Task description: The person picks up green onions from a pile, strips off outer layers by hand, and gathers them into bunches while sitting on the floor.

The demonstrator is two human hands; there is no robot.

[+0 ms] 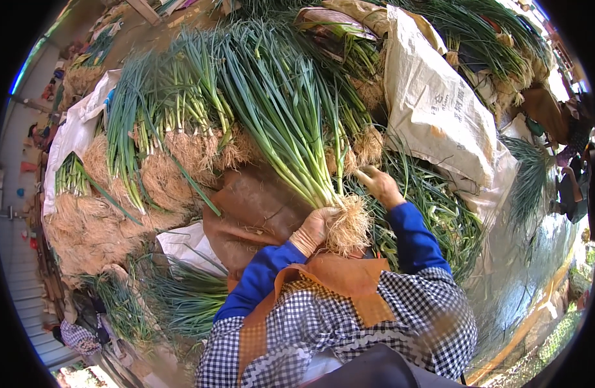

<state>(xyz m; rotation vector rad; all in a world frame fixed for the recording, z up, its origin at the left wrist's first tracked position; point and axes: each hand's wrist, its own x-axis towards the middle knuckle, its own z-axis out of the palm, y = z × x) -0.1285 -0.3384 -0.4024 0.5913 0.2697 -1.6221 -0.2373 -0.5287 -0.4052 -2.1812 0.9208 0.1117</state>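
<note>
A thick bunch of green onions [297,136] lies slanting across the middle, leaves up and left, roots toward me. My left hand [315,227] is closed round its pale stems, just above the tangled, straw-coloured root clump [349,226]. To the right of these roots, my right hand [381,186] is raised with its fingers bent together near a few separate stalks [339,158]. Whatever sits between those fingertips is too small to make out. Below the bunch, a brown cloth [262,204] is spread in front of me.
More green onions [174,116] lie in a row at the left, roots toward me. A white woven sack [440,103] covers part of the pile on the right. Loose green leaves [427,207] are heaped beside my right arm. Other people [572,161] are at the right edge.
</note>
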